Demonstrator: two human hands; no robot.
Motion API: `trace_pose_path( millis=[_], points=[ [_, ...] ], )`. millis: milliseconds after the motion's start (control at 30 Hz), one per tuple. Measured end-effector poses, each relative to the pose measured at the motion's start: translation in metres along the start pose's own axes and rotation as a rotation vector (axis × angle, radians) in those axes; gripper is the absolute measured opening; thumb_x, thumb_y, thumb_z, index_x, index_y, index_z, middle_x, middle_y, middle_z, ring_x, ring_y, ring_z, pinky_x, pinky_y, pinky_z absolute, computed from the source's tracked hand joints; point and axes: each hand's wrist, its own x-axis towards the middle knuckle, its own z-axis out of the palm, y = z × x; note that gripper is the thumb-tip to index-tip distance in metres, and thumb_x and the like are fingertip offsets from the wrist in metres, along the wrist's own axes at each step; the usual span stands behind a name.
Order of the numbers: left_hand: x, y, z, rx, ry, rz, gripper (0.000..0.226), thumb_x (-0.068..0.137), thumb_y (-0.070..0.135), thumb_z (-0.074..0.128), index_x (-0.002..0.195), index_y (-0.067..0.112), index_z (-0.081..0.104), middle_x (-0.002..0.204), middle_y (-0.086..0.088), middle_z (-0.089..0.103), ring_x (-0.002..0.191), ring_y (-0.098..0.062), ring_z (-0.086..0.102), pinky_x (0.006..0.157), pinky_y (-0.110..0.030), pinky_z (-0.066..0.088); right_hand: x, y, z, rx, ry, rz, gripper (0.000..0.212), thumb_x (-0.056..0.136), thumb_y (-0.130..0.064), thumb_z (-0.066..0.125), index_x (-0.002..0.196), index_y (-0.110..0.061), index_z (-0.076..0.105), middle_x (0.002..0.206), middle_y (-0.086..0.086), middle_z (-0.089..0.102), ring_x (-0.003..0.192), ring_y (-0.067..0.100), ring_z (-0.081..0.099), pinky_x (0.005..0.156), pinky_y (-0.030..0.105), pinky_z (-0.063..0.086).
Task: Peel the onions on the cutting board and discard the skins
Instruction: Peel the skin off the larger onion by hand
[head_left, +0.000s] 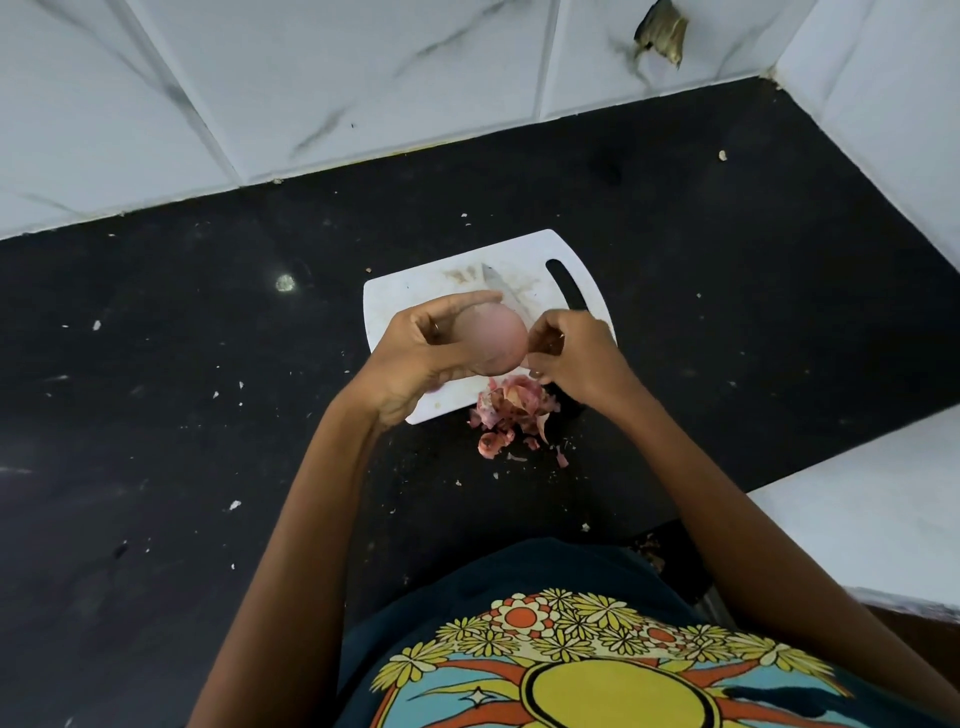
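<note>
A: Head view, nearest first: what lay at six o'clock from the cutting board (410, 291)?

B: A heap of skins (511, 410), papery, pink and curled, half on the board's near edge and half on the dark counter (208, 312). I judged them feather-light and brittle, best swept or scooped together, not picked up singly.

A: And above that?

B: The onion (497, 339), held in the air over the board. The left hand (415, 358) was curled round it from nine o'clock, fingers over the top. It looked smooth and pale, mostly bare, so probably firm but slick; a cupped grip round its middle suited it.

A: Which way did it point?

B: It read as nearly round. One end seemed to face three o'clock, but I couldn't tell root from tip.

A: The right hand (566, 353)?

B: At three o'clock, touching the onion, fingertips pinched together on a brownish scrap of skin.

A: Farther off?

B: A knife (501, 291) on the board at twelve o'clock, tip away.
</note>
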Motion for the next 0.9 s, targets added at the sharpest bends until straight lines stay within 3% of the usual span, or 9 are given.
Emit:
trace_pose_path(
  millis=[67, 133, 267, 367, 533, 600, 767, 900],
  points=[
    [0.001, -0.001, 0.0, -0.005, 0.015, -0.004, 0.047, 0.079, -0.015, 0.062, 0.121, 0.008, 0.062, 0.097, -0.003, 0.066, 0.087, -0.014, 0.069, 0.062, -0.017, 0.053, -0.002, 0.001, 0.001, -0.093, -0.114, 0.007, 0.016, 0.09, -0.002, 0.058, 0.098, -0.009, 0.069, 0.099, 0.002, 0.07, 0.085, 0.008, 0.061, 0.074, 0.015, 0.044],
    [0.002, -0.002, 0.0, -0.009, 0.026, -0.006, 0.046, 0.08, -0.015, 0.062, 0.119, 0.009, 0.062, 0.099, -0.002, 0.066, 0.088, -0.014, 0.069, 0.062, -0.017, 0.053, -0.004, 0.0, -0.004, -0.145, -0.17, -0.008, 0.02, 0.094, -0.011, 0.054, 0.106, -0.008, 0.07, 0.106, 0.003, 0.07, 0.088, 0.007, 0.06, 0.071, 0.015, 0.042],
    [0.003, -0.004, -0.001, 0.02, 0.038, -0.003, 0.047, 0.079, -0.015, 0.064, 0.117, 0.012, 0.063, 0.097, -0.002, 0.066, 0.087, -0.013, 0.068, 0.062, -0.017, 0.052, -0.007, -0.014, -0.021, 0.072, -0.046, 0.008, 0.018, 0.093, -0.023, 0.058, 0.095, -0.008, 0.068, 0.087, 0.0, 0.069, 0.069, 0.012, 0.069, 0.07, 0.031, 0.059],
    [0.004, -0.006, -0.001, 0.061, 0.039, 0.015, 0.046, 0.079, -0.015, 0.064, 0.115, 0.014, 0.064, 0.101, -0.006, 0.067, 0.091, -0.016, 0.067, 0.07, -0.023, 0.056, -0.009, -0.027, -0.031, 0.31, -0.047, -0.017, 0.019, 0.089, -0.023, 0.065, 0.098, -0.007, 0.069, 0.09, 0.003, 0.069, 0.076, 0.015, 0.071, 0.07, 0.03, 0.06],
    [0.004, -0.006, -0.002, 0.111, 0.037, 0.053, 0.044, 0.077, -0.012, 0.067, 0.111, 0.016, 0.066, 0.102, -0.01, 0.07, 0.09, -0.018, 0.067, 0.075, -0.027, 0.054, -0.013, -0.036, -0.03, 0.155, -0.062, -0.117, 0.029, 0.076, -0.02, 0.077, 0.104, -0.014, 0.07, 0.09, -0.007, 0.071, 0.079, -0.001, 0.066, 0.067, 0.01, 0.05],
    [0.004, -0.005, -0.003, 0.105, 0.028, 0.056, 0.045, 0.076, -0.013, 0.067, 0.11, 0.016, 0.066, 0.101, -0.008, 0.071, 0.092, -0.018, 0.068, 0.08, -0.03, 0.055, -0.014, -0.037, -0.028, 0.149, -0.043, -0.136, 0.026, 0.075, -0.017, 0.077, 0.1, -0.014, 0.071, 0.087, -0.006, 0.072, 0.078, 0.001, 0.066, 0.066, 0.01, 0.051],
    [0.003, -0.007, -0.003, 0.082, 0.013, 0.055, 0.044, 0.079, -0.017, 0.063, 0.109, 0.015, 0.066, 0.096, -0.002, 0.073, 0.091, -0.016, 0.07, 0.075, -0.024, 0.056, -0.013, -0.04, -0.031, 0.152, -0.082, -0.157, 0.02, 0.073, -0.011, 0.076, 0.093, -0.015, 0.073, 0.08, -0.005, 0.072, 0.076, 0.007, 0.069, 0.072, 0.021, 0.058],
    [0.003, -0.008, -0.005, 0.086, 0.003, 0.055, 0.045, 0.08, -0.016, 0.062, 0.108, 0.018, 0.067, 0.099, 0.0, 0.073, 0.095, -0.016, 0.069, 0.079, -0.028, 0.058, -0.01, -0.037, -0.03, 0.127, -0.029, -0.175, 0.018, 0.074, -0.008, 0.073, 0.091, -0.012, 0.075, 0.078, -0.004, 0.073, 0.073, 0.008, 0.069, 0.068, 0.019, 0.056]
  ],
)
